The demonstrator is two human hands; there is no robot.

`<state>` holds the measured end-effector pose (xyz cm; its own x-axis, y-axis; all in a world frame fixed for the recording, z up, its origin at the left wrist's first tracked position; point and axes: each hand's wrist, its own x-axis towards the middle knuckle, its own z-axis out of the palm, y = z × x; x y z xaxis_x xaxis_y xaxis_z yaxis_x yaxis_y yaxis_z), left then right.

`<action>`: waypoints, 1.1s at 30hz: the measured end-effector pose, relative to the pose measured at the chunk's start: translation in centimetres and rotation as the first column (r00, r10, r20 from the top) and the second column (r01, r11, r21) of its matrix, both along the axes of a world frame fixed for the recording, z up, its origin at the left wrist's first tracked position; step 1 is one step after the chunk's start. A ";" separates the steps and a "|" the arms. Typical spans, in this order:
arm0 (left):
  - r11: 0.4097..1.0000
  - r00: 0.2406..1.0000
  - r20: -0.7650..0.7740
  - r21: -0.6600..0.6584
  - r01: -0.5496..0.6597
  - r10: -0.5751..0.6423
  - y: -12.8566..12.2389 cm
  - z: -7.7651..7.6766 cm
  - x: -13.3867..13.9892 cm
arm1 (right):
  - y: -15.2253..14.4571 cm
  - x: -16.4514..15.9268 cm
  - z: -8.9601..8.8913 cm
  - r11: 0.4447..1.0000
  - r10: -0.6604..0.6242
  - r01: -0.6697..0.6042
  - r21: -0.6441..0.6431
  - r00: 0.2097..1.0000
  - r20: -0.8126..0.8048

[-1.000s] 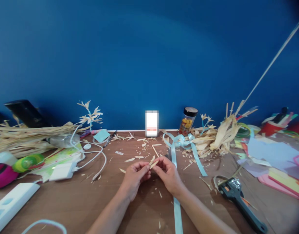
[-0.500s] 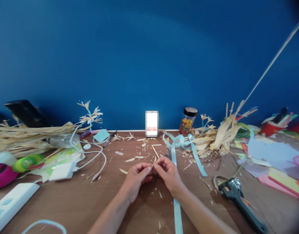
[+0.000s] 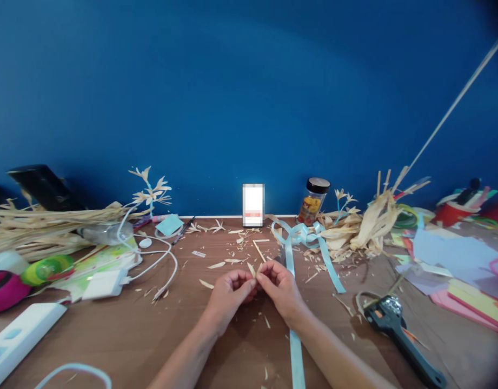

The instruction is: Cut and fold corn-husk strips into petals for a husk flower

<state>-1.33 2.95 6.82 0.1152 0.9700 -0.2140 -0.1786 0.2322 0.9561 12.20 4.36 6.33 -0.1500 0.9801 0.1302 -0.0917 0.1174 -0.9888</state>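
My left hand (image 3: 232, 292) and my right hand (image 3: 278, 283) meet over the middle of the brown table, thumbs and forefingers pinched together. Between the fingertips stands a small pale husk piece (image 3: 251, 268), shaped like a petal. A thin stick (image 3: 258, 250) slants up from my right fingers; its lower end is hidden behind them. Under my right wrist runs a light blue ribbon (image 3: 296, 351), its loops (image 3: 303, 235) lying farther back. Scraps of cut husk (image 3: 232, 261) are scattered around both hands.
A glue gun (image 3: 403, 335) lies at the right, near coloured paper (image 3: 455, 251). Dried husks (image 3: 374, 227) and a black-lidded jar (image 3: 312, 201) stand at the back. On the left are a power strip (image 3: 24, 337), white cables (image 3: 173, 265), a husk flower stem (image 3: 151, 194) and more husks (image 3: 50, 224).
The husk piece between my fingertips has tilted from leaning right to leaning left. My left fingers have shifted slightly right, closer to my right hand.
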 end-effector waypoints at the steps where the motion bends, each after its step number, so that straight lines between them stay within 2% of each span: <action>1: 1.000 1.000 -0.010 0.011 0.000 0.000 0.0 0.0 0.0 | 0.0 0.0 0.0 1.000 0.001 -0.001 0.001 1.000 0.005; 12: 0.998 0.997 -0.078 0.064 -0.009 0.014 0.1 -0.1 0.0 | -0.2 0.0 0.1 1.000 0.003 -0.003 -0.012 1.000 0.025; 18: 1.000 0.999 0.042 -0.010 -0.030 0.030 0.0 0.2 0.1 | -0.2 -0.1 0.1 0.998 0.026 -0.027 -0.062 1.000 -0.015; 22: 1.000 0.999 0.040 -0.005 -0.011 0.011 -0.1 0.3 0.1 | -0.1 -0.1 0.2 0.994 0.022 -0.026 -0.105 0.999 -0.038; 28: 0.999 1.000 -0.012 0.033 0.024 -0.023 -0.1 -0.3 0.2 | -0.3 -0.1 0.4 0.997 0.055 -0.057 -0.051 0.997 -0.049; 33: 1.000 0.998 0.050 0.003 0.027 -0.027 0.0 -0.3 0.3 | -0.3 0.0 0.4 0.997 0.054 -0.055 -0.046 0.998 -0.036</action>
